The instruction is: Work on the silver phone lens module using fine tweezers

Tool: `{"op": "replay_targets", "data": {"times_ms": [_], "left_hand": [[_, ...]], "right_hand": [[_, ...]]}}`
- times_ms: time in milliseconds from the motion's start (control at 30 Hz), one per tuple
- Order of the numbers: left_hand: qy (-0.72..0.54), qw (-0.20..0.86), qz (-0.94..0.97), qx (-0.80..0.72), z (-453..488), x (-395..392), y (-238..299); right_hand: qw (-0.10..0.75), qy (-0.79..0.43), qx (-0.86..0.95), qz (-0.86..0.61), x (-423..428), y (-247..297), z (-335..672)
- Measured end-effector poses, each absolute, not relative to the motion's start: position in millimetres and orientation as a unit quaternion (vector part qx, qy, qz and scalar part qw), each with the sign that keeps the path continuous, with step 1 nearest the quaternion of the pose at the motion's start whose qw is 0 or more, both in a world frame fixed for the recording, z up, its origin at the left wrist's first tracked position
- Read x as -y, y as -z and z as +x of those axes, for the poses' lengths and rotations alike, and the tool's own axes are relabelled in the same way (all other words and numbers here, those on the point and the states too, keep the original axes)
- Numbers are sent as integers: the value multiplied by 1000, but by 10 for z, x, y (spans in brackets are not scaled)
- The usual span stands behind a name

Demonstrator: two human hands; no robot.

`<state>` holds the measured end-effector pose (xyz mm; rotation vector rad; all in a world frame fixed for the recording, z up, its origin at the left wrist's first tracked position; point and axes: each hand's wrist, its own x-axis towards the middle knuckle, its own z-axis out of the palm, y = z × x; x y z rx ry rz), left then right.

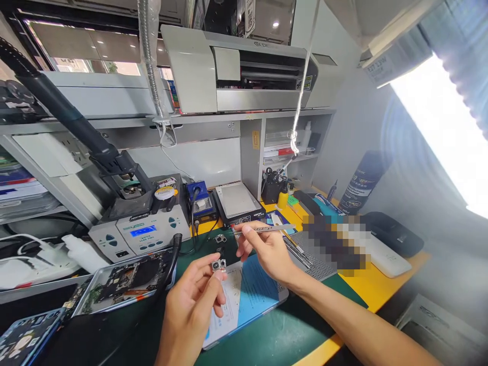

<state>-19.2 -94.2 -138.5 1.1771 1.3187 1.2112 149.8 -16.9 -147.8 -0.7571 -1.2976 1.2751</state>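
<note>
Between the thumb and fingers of my left hand (194,300) is a small phone camera module (219,265) with two lenses, held up over the bench. My right hand (269,251) pinches a pair of metal tweezers (272,229), whose tips point left above and beyond the module. A second small camera module (220,238) is seen just past the left hand, near the tweezer tips; whether they touch cannot be made out. Under both hands lies a white and blue printed pad (255,290) on the green mat (305,325).
At left, opened phones (129,279) lie beside a rework station (141,234) and a black hose (175,254). Behind stand a soldering station (200,198) and a flat heating plate (238,201). More tweezers (297,251) rest at right. A bright lamp (438,137) hangs upper right.
</note>
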Motion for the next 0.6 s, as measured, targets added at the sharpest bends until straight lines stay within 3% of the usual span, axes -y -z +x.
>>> {"op": "replay_targets", "data": {"times_ms": [600], "left_hand": [[-565, 429, 435, -554, -112, 908, 1250]], "right_hand": [[456, -704, 476, -263, 138, 1322, 1538]]}}
